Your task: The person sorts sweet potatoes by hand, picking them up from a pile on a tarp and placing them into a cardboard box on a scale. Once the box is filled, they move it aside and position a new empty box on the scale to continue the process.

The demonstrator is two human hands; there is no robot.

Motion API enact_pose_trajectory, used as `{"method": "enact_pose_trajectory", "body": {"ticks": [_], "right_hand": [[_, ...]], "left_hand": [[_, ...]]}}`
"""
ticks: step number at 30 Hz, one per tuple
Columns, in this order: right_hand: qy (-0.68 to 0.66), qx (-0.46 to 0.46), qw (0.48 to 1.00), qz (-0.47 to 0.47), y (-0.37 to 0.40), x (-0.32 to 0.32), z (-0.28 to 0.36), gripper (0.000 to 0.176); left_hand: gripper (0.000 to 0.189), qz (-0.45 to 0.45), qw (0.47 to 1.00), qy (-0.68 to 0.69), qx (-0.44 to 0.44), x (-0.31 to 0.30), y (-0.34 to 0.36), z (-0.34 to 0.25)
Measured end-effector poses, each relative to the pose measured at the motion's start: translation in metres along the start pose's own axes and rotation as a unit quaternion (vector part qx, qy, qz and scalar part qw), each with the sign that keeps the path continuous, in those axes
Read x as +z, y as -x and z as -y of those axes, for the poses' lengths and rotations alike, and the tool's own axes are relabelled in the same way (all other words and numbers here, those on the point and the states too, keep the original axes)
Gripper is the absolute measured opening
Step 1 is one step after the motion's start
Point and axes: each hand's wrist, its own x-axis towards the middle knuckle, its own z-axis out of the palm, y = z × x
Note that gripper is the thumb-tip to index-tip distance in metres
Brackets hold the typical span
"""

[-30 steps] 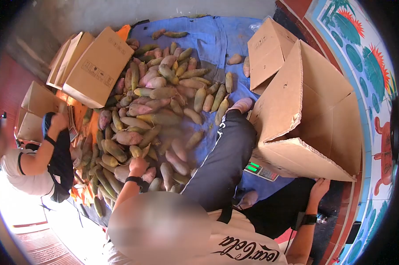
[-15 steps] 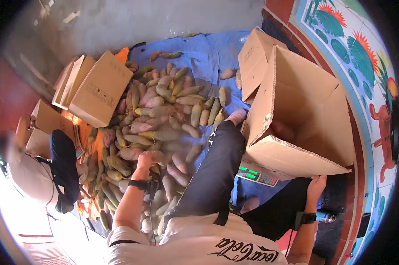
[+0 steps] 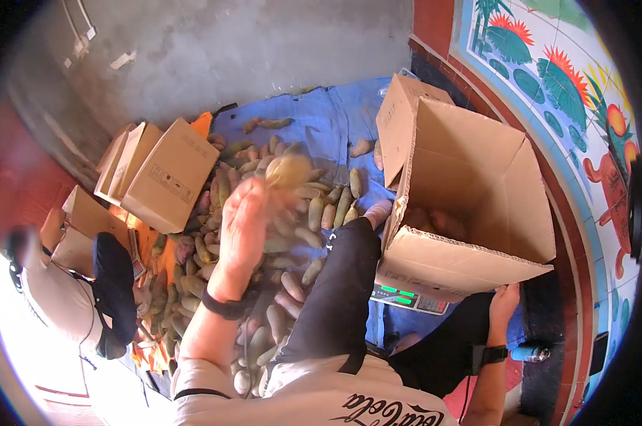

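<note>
My left hand point(image 3: 244, 216) is raised over the pile, its fingers closed on a blurred yellowish tuber point(image 3: 288, 172). Below and around it, green and pinkish elongated tubers point(image 3: 292, 285) lie heaped on a blue sheet. My right hand point(image 3: 505, 299) grips the lower front corner of a large open cardboard box point(image 3: 470, 257). Inside that box, several reddish tubers point(image 3: 445, 224) rest at the bottom. The box stands on a scale point(image 3: 406, 298) with green lit digits, in front of my knees.
Another person point(image 3: 58, 291) crouches at the far left beside an open box point(image 3: 79, 231). Folded cartons point(image 3: 168, 177) lean at the pile's back left. A second box point(image 3: 399, 117) stands behind the large one. A blue bottle point(image 3: 530, 353) lies at the lower right.
My left hand has risen from the pile with the tuber and moved forward. My right hand has stayed at the box corner. The whole view has shifted slightly.
</note>
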Motion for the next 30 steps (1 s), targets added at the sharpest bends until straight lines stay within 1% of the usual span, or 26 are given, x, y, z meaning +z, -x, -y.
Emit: {"method": "enact_pose_trajectory", "body": {"ticks": [1,3,5,7,9,11,13,14,15,17,18,19,20,21,23,24,25,27,28,30], "right_hand": [[-0.002,0.000,1.000,0.000,0.001,0.000,-0.002,0.037],[0.048,-0.021,0.999,0.004,-0.002,0.001,-0.006,0.038],[0.042,-0.018,0.999,0.005,-0.005,0.004,-0.012,0.038],[0.037,-0.017,0.999,0.007,-0.004,0.006,-0.014,0.038],[0.027,-0.018,0.999,0.008,-0.004,0.005,-0.016,0.037],[0.019,-0.022,1.000,0.009,-0.003,0.003,-0.012,0.036],[0.013,-0.024,1.000,0.012,-0.003,0.003,-0.011,0.036],[0.014,-0.028,0.999,0.006,-0.003,0.004,-0.011,0.036],[0.015,-0.032,0.999,-0.001,-0.003,0.004,-0.011,0.036],[0.013,-0.039,0.999,0.000,-0.001,0.000,-0.005,0.036],[0.011,-0.046,0.999,0.001,-0.002,-0.001,-0.003,0.036],[0.012,-0.046,0.999,0.001,-0.003,0.000,-0.004,0.036],[0.017,-0.048,0.999,-0.003,-0.003,0.001,-0.007,0.035],[0.023,-0.050,0.998,-0.006,-0.001,0.002,-0.008,0.035],[0.022,-0.056,0.998,-0.012,0.002,0.000,0.000,0.034],[0.017,-0.064,0.998,-0.024,0.001,-0.002,0.004,0.033],[0.017,-0.066,0.997,-0.021,0.000,-0.003,0.004,0.033],[0.036,-0.036,0.999,0.007,-0.001,-0.003,-0.001,0.031],[0.035,-0.040,0.998,0.013,0.000,-0.001,-0.003,0.031],[0.050,-0.082,0.995,-0.007,0.000,0.001,-0.009,0.030]], "left_hand": [[0.026,0.018,0.997,0.080,0.015,0.017,-0.003,-0.012],[0.019,0.101,0.982,0.137,0.080,0.038,-0.012,-0.021],[0.019,0.131,0.974,0.175,0.055,0.064,-0.010,-0.030],[0.020,0.233,0.942,0.220,0.099,0.086,-0.013,-0.030],[0.018,0.277,0.934,0.203,0.101,0.107,-0.014,-0.030],[0.020,0.307,0.930,0.194,0.048,0.125,-0.012,-0.029],[0.024,0.328,0.938,0.071,0.084,0.140,-0.013,-0.016],[0.025,0.346,0.933,0.044,0.087,0.146,-0.014,-0.008],[0.020,0.351,0.929,0.004,0.118,0.153,-0.013,0.005],[0.011,0.354,0.917,-0.115,0.144,0.159,-0.007,0.018],[0.011,0.354,0.917,-0.115,0.144,0.159,-0.003,0.023],[0.013,0.337,0.910,-0.168,0.174,0.158,0.002,0.025],[0.021,0.320,0.899,-0.220,0.201,0.158,0.004,0.027],[0.021,0.321,0.900,-0.220,0.196,0.156,0.006,0.027],[0.036,0.253,0.916,-0.177,0.255,0.146,0.009,0.020],[0.040,0.221,0.917,-0.178,0.281,0.140,0.010,0.019],[0.040,0.219,0.918,-0.179,0.279,0.132,0.011,0.019],[0.037,0.160,0.917,-0.213,0.298,0.112,0.016,0.019],[0.035,0.152,0.924,-0.231,0.266,0.099,0.019,0.023],[0.033,0.112,0.930,-0.254,0.240,0.074,0.024,0.033]]}}
